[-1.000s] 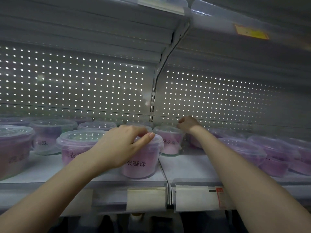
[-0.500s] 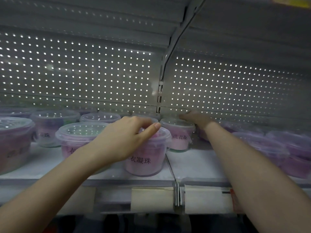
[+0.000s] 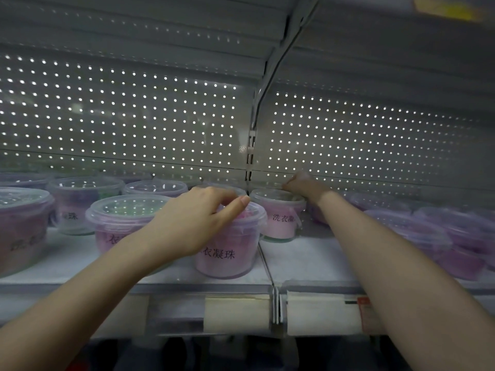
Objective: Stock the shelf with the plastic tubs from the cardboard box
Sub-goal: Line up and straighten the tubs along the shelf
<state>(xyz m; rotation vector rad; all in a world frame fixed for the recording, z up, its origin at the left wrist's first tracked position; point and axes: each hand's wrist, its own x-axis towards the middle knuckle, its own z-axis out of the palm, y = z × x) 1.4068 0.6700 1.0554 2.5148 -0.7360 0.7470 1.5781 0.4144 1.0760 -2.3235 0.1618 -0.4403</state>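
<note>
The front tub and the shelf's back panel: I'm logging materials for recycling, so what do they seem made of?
The front tub looks like clear, fairly glossy plastic: the pink contents show through its wall and rim. The back panel looks like matte grey painted sheet metal, punched with regular holes that light shines through; the metal is a guess.

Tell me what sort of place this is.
Most likely a shop aisle: a metal shelf with a perforated back panel, price labels along its front edge, and rows of identical lidded tubs.
</note>
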